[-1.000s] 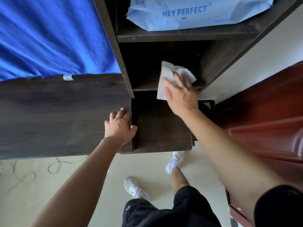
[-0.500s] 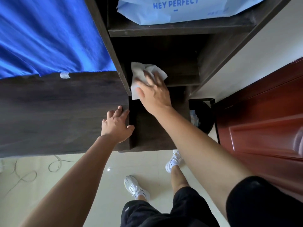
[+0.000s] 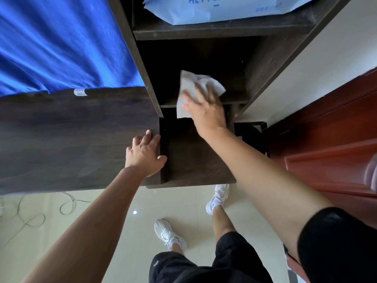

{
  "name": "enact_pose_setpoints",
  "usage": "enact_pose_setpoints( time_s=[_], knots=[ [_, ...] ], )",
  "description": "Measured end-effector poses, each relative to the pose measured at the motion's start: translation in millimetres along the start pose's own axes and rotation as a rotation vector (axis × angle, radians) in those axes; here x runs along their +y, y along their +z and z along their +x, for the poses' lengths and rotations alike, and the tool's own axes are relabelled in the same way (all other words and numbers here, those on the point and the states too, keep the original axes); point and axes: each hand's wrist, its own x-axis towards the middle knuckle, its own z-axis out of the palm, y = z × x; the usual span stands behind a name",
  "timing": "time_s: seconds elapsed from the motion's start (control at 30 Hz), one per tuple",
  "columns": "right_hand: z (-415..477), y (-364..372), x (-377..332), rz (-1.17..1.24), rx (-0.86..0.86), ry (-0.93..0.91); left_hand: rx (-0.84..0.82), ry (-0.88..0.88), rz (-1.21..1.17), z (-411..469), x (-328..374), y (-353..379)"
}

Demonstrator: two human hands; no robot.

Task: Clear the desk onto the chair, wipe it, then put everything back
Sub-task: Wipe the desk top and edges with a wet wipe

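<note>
You have two hands in view and one wipe between them. Your right hand [image 3: 206,113] lies flat on the white wipe [image 3: 184,94], fingers spread and fairly straight. The grip is wide, pressing rather than pinching, though the fingertips are blurred. The wipe is crumpled at its far end and sits across the front edge of the low shelf [image 3: 234,100], in the open compartment right of the upright panel, with its near corner hanging over the darker lower surface [image 3: 193,160] below.

Your left hand [image 3: 144,154] rests palm down on the right end of the dark wood table [image 3: 71,135]. Its grip is also wide and it holds nothing — the fingers are splayed on the tabletop and the thumb reaches out over the edge where the table steps down to the lower surface. The two hands are near each other but apart.

One blue cloth [image 3: 61,41] covers the far part of the table, its hem running across the wood, with one small white tag [image 3: 80,92] at that hem. One pale blue package [image 3: 224,13] with printed lettering lies on the upper shelf, above the compartment holding the wipe. One red-brown door [image 3: 326,150] stands to the right.

Below the table edge you can see two white shoes [image 3: 169,233] on the pale tiled floor [image 3: 122,231], and one thin cable [image 3: 30,217] lying in loose loops to the left.
</note>
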Motion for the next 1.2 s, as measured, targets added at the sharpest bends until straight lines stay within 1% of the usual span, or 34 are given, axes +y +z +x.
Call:
enact_pose_setpoints(
  time_s=[0.1,0.2,0.23,0.3,0.37,0.4,0.47,0.53,0.6,0.7,0.8,0.9,0.97,1.07,1.1,1.13,1.2],
  knots=[
    [13.4,-1.9,-41.7,-0.006,0.074,-0.138,-0.001,-0.014,-0.024,2.7,1.2,-0.6],
    [18.0,1.9,-53.4,0.003,0.023,-0.161,-0.010,-0.021,-0.018,3.6,3.0,-4.0],
    [14.1,1.1,-47.0,0.017,0.045,-0.172,-0.017,-0.023,-0.010,2.5,3.3,-4.3],
    [-0.9,-3.0,-23.2,0.018,0.157,-0.181,-0.022,-0.030,-0.004,1.5,3.1,-4.0],
    [-19.2,-4.3,17.2,0.015,0.262,-0.120,-0.023,-0.027,-0.001,1.6,4.6,-4.7],
    [-27.4,-4.9,39.5,0.014,0.269,-0.076,-0.023,-0.021,0.003,1.6,5.5,-5.3],
    [-38.4,-11.6,75.1,-0.030,0.199,-0.002,-0.026,-0.005,0.019,0.5,6.5,-6.1],
    [-40.9,-16.1,89.5,-0.087,0.116,0.039,-0.024,0.003,0.034,-1.1,6.5,-6.4],
    [-38.0,-16.3,82.3,-0.095,0.044,0.093,-0.021,0.002,0.029,-1.4,5.4,-6.8],
    [-29.8,-13.4,55.0,-0.110,0.026,0.138,-0.026,-0.002,0.015,-1.6,6.4,-7.4],
    [-16.2,-8.9,12.6,-0.014,0.012,0.048,-0.023,0.006,0.026,-3.3,6.5,-6.2],
    [-8.6,-3.7,-31.2,0.100,0.085,-0.120,-0.013,-0.005,0.022,-4.3,6.0,-6.0],
    [-15.0,3.6,-34.3,0.132,0.179,-0.234,0.000,-0.009,0.023,-4.8,7.4,-5.6],
    [-36.6,32.1,-3.2,0.120,0.335,-0.366,0.036,-0.003,0.037,-6.9,8.9,-1.6],
    [-44.3,46.1,8.8,0.123,0.339,-0.378,0.048,-0.001,0.043,-7.6,8.8,0.2],
    [-51.3,61.9,20.8,0.145,0.299,-0.367,0.058,0.001,0.046,-7.6,8.7,1.4],
    [-63.0,91.4,39.1,0.199,0.102,-0.238,0.070,0.005,0.044,-7.5,9.0,3.1]
  ],
)
